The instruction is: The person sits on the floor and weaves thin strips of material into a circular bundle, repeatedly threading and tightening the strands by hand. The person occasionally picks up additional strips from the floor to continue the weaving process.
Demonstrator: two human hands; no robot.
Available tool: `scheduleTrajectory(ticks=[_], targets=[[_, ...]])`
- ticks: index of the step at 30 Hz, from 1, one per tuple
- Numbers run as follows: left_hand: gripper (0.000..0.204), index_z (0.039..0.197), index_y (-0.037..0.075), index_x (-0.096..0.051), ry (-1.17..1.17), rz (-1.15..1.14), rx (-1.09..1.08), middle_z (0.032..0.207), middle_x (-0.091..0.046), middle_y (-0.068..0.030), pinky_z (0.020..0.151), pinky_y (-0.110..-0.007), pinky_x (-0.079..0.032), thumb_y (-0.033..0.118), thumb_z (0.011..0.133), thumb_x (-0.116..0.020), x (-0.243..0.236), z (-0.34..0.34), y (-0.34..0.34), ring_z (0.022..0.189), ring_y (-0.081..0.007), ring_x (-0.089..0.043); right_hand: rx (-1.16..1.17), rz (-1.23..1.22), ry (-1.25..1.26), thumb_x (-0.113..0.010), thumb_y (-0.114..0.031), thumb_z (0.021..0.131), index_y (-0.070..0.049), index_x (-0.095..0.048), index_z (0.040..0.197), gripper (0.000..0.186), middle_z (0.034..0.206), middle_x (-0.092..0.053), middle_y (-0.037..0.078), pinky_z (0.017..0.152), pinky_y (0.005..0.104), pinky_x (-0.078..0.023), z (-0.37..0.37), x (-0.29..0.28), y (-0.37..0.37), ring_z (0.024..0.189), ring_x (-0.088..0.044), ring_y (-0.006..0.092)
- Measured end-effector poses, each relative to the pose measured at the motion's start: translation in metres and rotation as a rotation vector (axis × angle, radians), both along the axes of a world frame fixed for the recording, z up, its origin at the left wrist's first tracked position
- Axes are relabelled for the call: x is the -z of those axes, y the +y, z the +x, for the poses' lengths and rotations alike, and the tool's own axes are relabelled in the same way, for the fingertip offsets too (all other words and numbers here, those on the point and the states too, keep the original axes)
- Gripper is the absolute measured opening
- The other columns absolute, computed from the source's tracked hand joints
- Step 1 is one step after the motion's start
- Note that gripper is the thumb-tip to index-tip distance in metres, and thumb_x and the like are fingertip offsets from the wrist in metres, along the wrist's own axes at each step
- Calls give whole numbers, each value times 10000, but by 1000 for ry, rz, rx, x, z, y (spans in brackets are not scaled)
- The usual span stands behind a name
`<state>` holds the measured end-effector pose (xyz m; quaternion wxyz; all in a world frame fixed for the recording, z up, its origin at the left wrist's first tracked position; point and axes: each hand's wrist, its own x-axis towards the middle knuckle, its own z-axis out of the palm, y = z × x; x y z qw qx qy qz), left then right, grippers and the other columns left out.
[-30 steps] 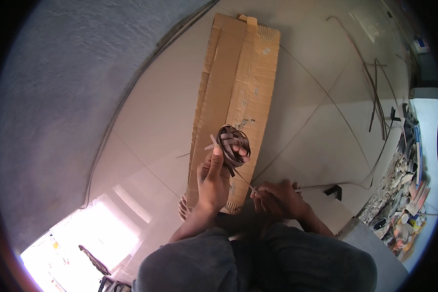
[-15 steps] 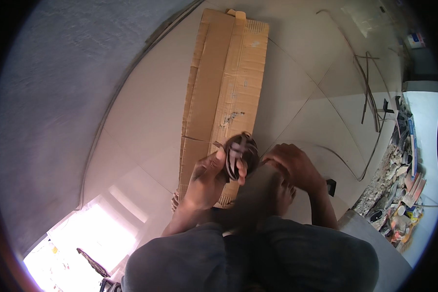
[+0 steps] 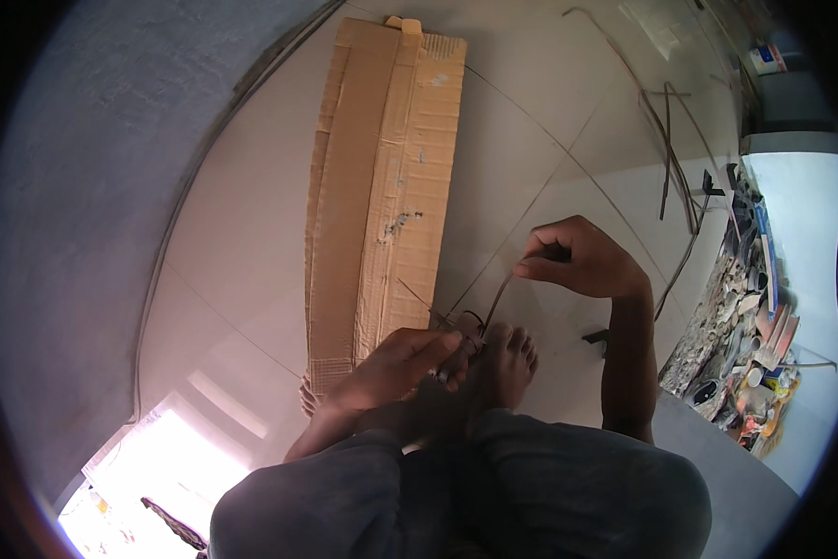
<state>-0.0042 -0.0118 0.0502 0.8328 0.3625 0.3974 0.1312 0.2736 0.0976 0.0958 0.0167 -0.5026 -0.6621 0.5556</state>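
Drawn farther from the left hand [image 3: 398,366] since earlier, the right hand [image 3: 582,259] pinched a brown strip [image 3: 500,295]; left fingers clasped a woven coil [image 3: 471,334]. Even tension seemed advisable.

The right hand [image 3: 582,256] pinches, its wrist [image 3: 632,287] bent.

Looks like matt, ribbed paper on the cardboard [image 3: 344,186], roughened by torn flecks; shines smoothly on the floor tiles [image 3: 242,233]; appears smooth and plastic-like on the strip [image 3: 498,300]; reads as dull cloth in the trousers [image 3: 577,484]; looks rough across the rubble [image 3: 708,326]
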Motion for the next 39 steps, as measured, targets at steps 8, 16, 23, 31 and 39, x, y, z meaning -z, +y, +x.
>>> scheduleTrajectory(ticks=[8,16,23,31,39], targets=[[435,914,-22,-681,62,131,42,822,-683,-72,790,-328,-492,308,1077,-451,-12,9,6,802,-152,-629,270,-11,8,-738,-304,898,-3,-716,890,302,651,-585,-21,574,256,-387,-7,23,-1,615,-458,46],[418,909,-18,-686,-29,93,63,825,-684,-79,811,-331,-485,290,1075,-457,-4,6,-1,816,-161,-626,256,-75,163,-743,-309,896,-5,-723,906,304,668,-587,-41,600,237,-402,11,50,3,637,-476,39],[428,970,-55,-670,0,44,-61,812,-678,-78,778,-310,-494,288,1084,-441,22,16,0,792,-129,-620,38,49,133,-714,-190,895,-12,-712,911,179,683,-646,28,580,263,-443,-47,-1,-20,619,-553,74],[385,1022,-53,-681,213,159,-68,879,-689,-66,758,-311,-503,283,1064,-497,33,20,-7,799,-137,-638,20,399,58,-657,-111,877,-23,-682,919,101,736,-670,113,596,359,-512,-73,-1,-51,635,-657,280],[474,1335,-30,-502,-371,-319,-587,1317,-574,-146,1059,-404,-447,351,1055,-482,48,26,-4,1215,-261,-568,-172,609,-78,-663,-100,875,-57,-612,1202,334,774,-651,77,529,376,-512,-90,4,-102,633,-662,238]])
